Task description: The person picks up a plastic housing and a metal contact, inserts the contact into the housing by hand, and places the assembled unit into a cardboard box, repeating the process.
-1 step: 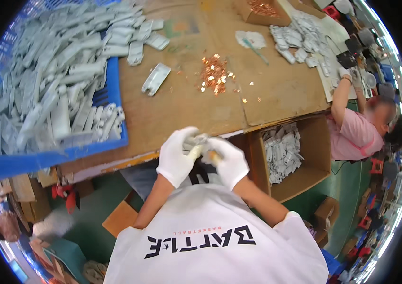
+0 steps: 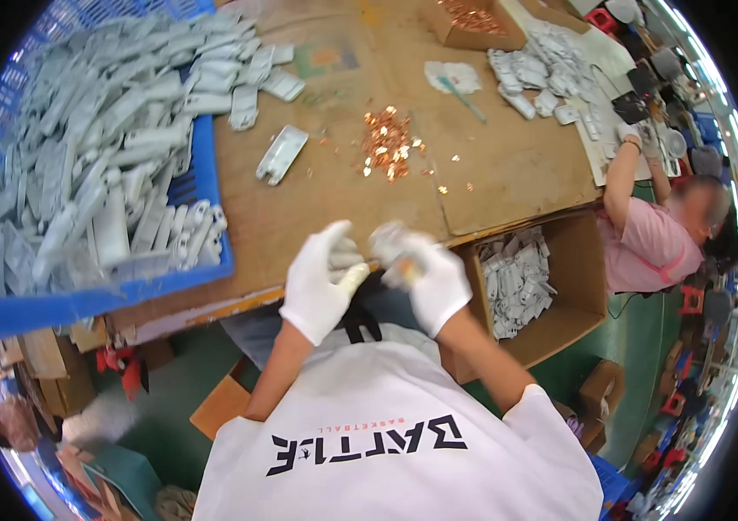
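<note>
My left hand (image 2: 324, 280), in a white glove, is raised over the table's near edge. Its fingers curve with the thumb standing apart, and nothing shows between them. Beside it my gloved right hand (image 2: 435, 285) is closed round a light grey plastic piece (image 2: 390, 241), smeared by motion, so its exact shape cannot be made out. A gap separates the two hands. Beyond them on the table lie a pile of small copper-coloured metal pieces (image 2: 389, 143) and a single light grey plastic housing (image 2: 283, 154).
A blue crate (image 2: 212, 187) heaped with grey housings fills the left. Below the table edge at right, a cardboard box (image 2: 579, 278) holds white-grey parts. More parts (image 2: 542, 65) and a carton of copper pieces (image 2: 477, 36) sit at the back. A person in pink (image 2: 647, 230) works at right.
My hands, together before, have come apart. The right one has shifted right with the grey piece; the left has let go of it. The view has shifted slightly.
</note>
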`<state>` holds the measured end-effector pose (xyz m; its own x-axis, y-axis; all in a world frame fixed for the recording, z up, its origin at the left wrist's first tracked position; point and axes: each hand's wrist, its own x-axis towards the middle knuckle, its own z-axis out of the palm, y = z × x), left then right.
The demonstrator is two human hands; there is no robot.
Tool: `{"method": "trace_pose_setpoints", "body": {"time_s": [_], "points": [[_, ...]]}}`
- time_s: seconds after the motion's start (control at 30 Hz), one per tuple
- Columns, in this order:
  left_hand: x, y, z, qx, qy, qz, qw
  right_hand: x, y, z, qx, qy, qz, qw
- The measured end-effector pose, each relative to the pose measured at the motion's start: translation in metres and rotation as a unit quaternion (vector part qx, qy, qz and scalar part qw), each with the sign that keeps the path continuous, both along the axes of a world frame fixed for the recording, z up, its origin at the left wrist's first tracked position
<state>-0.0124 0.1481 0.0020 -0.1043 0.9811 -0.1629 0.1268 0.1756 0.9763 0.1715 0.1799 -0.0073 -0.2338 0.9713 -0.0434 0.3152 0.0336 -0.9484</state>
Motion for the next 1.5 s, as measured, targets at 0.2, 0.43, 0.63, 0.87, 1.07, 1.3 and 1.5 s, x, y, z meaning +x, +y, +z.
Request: {"method": "trace_pose_setpoints", "body": {"time_s": [0.2, 0.43, 0.63, 0.87, 1.07, 1.3, 1.5], "points": [[-0.05, 0.08, 0.017, 0.181, 0.345, 0.138, 0.911, 0.191, 0.288, 0.005, 0.073, -0.305, -0.302, 0.9], [-0.095, 0.176, -0.013, -0.02, 0.539, 0.205, 0.817, 0.172, 0.344, 0.039, 0.22, -0.571, -0.317, 0.724], [-0.106, 0.239, -0.009, -0.177, 0.573, 0.249, 0.761, -0.009, 0.211, -0.005, 0.458, -0.228, 0.25, 0.822], [-0.098, 0.211, -0.006, 0.075, 0.533, 0.258, 0.802, -0.005, 0.219, -0.012, 0.448, -0.322, 0.359, 0.753], [-0.051, 0.098, -0.03, 0.209, 0.4, 0.032, 0.892, -0.024, 0.204, -0.011, 0.47, -0.409, 0.382, 0.682], [-0.053, 0.066, -0.044, 0.247, 0.377, -0.071, 0.89, -0.041, 0.202, -0.008, 0.357, -0.456, 0.39, 0.716], [-0.054, 0.07, -0.04, 0.225, 0.356, -0.14, 0.896, -0.018, 0.21, 0.006, 0.229, -0.476, 0.321, 0.786]]}}
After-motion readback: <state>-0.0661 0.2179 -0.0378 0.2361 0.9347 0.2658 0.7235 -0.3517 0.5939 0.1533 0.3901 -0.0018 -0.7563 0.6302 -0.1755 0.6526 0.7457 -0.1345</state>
